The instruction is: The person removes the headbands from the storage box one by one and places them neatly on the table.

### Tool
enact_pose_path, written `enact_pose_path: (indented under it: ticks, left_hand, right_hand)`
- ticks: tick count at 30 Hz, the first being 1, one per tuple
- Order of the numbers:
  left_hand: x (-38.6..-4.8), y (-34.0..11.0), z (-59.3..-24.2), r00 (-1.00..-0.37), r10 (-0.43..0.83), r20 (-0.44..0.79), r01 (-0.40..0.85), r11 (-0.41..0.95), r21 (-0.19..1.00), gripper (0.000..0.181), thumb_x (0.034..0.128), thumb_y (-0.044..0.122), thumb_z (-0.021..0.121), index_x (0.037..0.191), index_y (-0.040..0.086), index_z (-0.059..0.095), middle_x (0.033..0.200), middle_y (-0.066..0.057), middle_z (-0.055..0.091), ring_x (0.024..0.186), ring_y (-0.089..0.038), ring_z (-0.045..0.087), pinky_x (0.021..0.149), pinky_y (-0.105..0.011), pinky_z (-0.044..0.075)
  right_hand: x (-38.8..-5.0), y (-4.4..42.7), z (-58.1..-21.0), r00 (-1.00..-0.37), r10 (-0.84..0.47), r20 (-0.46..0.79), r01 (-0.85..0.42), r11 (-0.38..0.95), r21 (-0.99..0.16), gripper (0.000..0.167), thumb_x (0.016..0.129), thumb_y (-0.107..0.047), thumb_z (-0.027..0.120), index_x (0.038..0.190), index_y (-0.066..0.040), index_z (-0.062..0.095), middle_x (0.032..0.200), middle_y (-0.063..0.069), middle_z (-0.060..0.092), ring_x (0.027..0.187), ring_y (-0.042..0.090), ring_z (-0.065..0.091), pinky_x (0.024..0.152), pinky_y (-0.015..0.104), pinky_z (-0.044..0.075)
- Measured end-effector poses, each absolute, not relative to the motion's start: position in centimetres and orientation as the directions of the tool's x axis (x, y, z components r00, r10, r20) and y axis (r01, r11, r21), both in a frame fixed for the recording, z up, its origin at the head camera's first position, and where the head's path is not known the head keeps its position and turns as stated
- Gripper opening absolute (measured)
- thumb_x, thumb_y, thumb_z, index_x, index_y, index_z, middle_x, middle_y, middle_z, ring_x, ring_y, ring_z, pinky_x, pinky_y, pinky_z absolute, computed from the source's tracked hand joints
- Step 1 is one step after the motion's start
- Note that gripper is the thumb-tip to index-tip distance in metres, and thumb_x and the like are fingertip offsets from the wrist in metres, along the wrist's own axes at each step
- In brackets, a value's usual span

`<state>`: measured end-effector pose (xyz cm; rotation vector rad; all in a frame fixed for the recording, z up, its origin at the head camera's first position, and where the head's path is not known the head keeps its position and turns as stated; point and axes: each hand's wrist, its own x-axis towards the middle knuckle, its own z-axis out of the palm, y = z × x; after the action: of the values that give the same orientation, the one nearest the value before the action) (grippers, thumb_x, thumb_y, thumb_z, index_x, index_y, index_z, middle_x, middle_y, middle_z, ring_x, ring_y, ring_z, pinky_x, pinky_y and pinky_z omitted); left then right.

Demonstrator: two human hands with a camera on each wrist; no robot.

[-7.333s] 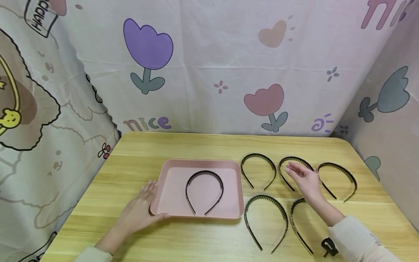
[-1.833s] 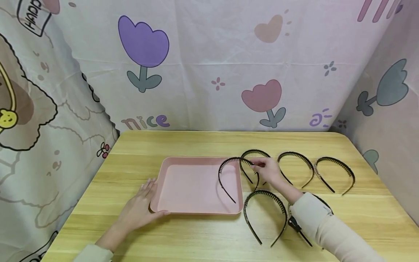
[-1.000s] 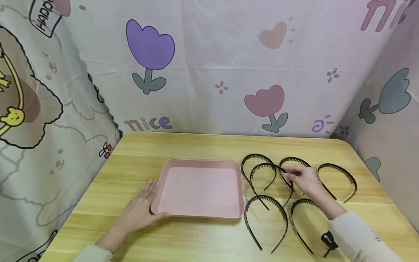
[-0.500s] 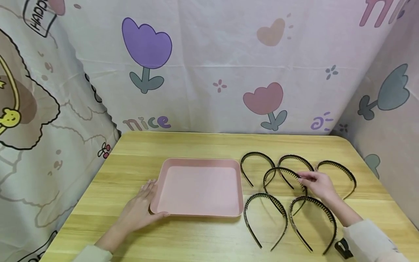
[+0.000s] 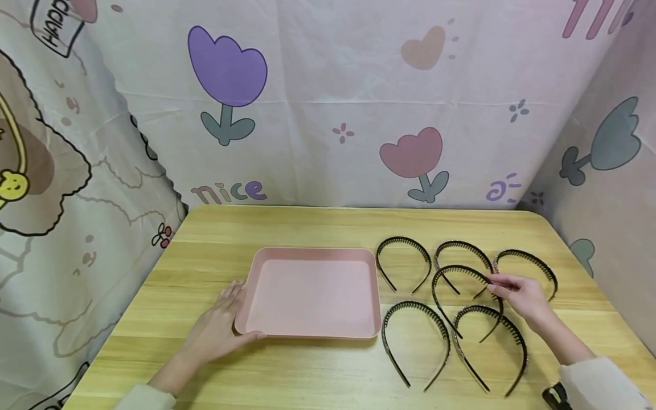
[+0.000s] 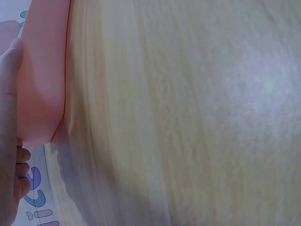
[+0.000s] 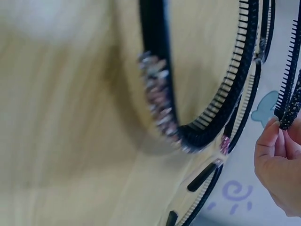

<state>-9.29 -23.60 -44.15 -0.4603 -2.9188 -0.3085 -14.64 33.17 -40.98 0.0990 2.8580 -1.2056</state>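
Observation:
My right hand point(image 5: 520, 294) pinches the right upper side of a black toothed headband point(image 5: 461, 267) between thumb and fingers, above the table's right half. Dark stones stud the held headband point(image 7: 295, 101) in the right wrist view. It overlaps the front-right headband point(image 5: 524, 347) in the head view. My left hand point(image 5: 219, 326) rests around the near-left corner of a pink tray point(image 5: 312, 337). Its thumb lies along the front wall, and the straight fingers touch the left side. Fingertips show beside the tray corner point(image 6: 44, 94) in the left wrist view.
Three headbands lie in the back row: left point(image 5: 402, 240), middle point(image 5: 463, 244) and right point(image 5: 533, 260). Another headband point(image 5: 416, 306) lies in front, right of the tray. The wooden table point(image 5: 287, 225) meets a printed cloth point(image 5: 318, 159) behind.
A headband lay in the tray earlier. My right hand has carried it out over the tray's right edge, then rightward and slightly nearer. My left hand stays at the tray.

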Motion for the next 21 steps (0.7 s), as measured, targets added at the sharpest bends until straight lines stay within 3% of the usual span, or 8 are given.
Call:
enact_pose_path:
  ticks: [2, 3, 6, 10, 14, 21]
  left_hand:
    - [-9.3, -23.6, -44.1, -0.939, 0.283, 0.196, 0.317, 0.932, 0.177, 0.103, 0.0677, 0.065, 0.066, 0.133, -0.011, 0.042, 0.141, -0.026, 0.041, 0.131, -0.042, 0.037, 0.106, -0.051, 0.036]
    - [-9.2, -23.6, -44.1, -0.940, 0.281, 0.194, 0.316, 0.932, 0.179, 0.103, 0.0677, 0.065, 0.066, 0.133, -0.011, 0.041, 0.141, -0.025, 0.040, 0.131, -0.042, 0.037, 0.106, -0.051, 0.036]
    - [-9.3, -23.6, -44.1, -0.941, 0.280, 0.193, 0.314, 0.932, 0.180, 0.103, 0.0680, 0.065, 0.066, 0.133, -0.011, 0.041, 0.142, -0.025, 0.040, 0.131, -0.041, 0.037, 0.106, -0.051, 0.036]
    - [-9.2, -23.6, -44.2, -0.942, 0.276, 0.190, 0.309, 0.934, 0.179, 0.103, 0.0678, 0.065, 0.066, 0.133, -0.011, 0.042, 0.142, -0.024, 0.040, 0.132, -0.041, 0.037, 0.106, -0.051, 0.036]
    - [-9.1, -23.6, -44.2, -0.943, 0.274, 0.188, 0.306, 0.936, 0.175, 0.103, 0.0675, 0.065, 0.066, 0.133, -0.010, 0.042, 0.142, -0.024, 0.040, 0.132, -0.040, 0.037, 0.106, -0.050, 0.037]
    - [-9.2, -23.6, -44.3, -0.939, 0.279, 0.200, 0.315, 0.933, 0.176, 0.103, 0.0677, 0.065, 0.066, 0.133, -0.010, 0.042, 0.142, -0.024, 0.041, 0.132, -0.040, 0.037, 0.105, -0.051, 0.037]
  right_hand:
    - [-14.4, 33.7, -41.1, -0.997, 0.053, -0.058, 0.078, 0.706, -0.704, 0.042, 0.089, -0.021, 0.061, 0.118, 0.010, 0.058, 0.101, 0.000, 0.069, 0.076, -0.024, 0.043, 0.063, 0.008, 0.046]
    - [-14.3, 34.0, -41.2, -0.997, 0.052, -0.059, 0.078, 0.708, -0.702, 0.043, 0.089, -0.022, 0.061, 0.117, 0.010, 0.058, 0.103, 0.005, 0.069, 0.076, -0.024, 0.042, 0.063, 0.007, 0.045]
    - [-14.1, 35.0, -41.4, -0.996, 0.061, -0.060, 0.085, 0.700, -0.709, 0.045, 0.089, -0.024, 0.062, 0.117, 0.011, 0.058, 0.096, -0.014, 0.067, 0.076, -0.024, 0.043, 0.063, 0.006, 0.045]
    - [-13.5, 36.2, -41.7, -0.995, 0.067, -0.080, 0.104, 0.682, -0.724, 0.047, 0.089, -0.025, 0.061, 0.118, 0.012, 0.057, 0.083, -0.039, 0.050, 0.076, -0.023, 0.046, 0.062, 0.007, 0.046]
    - [-12.9, 37.5, -41.8, -0.992, 0.071, -0.108, 0.127, 0.693, -0.710, 0.044, 0.090, -0.028, 0.061, 0.116, 0.007, 0.060, 0.082, -0.041, 0.047, 0.075, -0.023, 0.044, 0.062, 0.007, 0.045]
    - [-11.9, 40.3, -41.9, -0.985, 0.110, -0.131, 0.170, 0.687, -0.706, 0.026, 0.089, -0.030, 0.061, 0.109, -0.016, 0.070, 0.081, -0.043, 0.048, 0.077, -0.027, 0.038, 0.060, 0.006, 0.039]
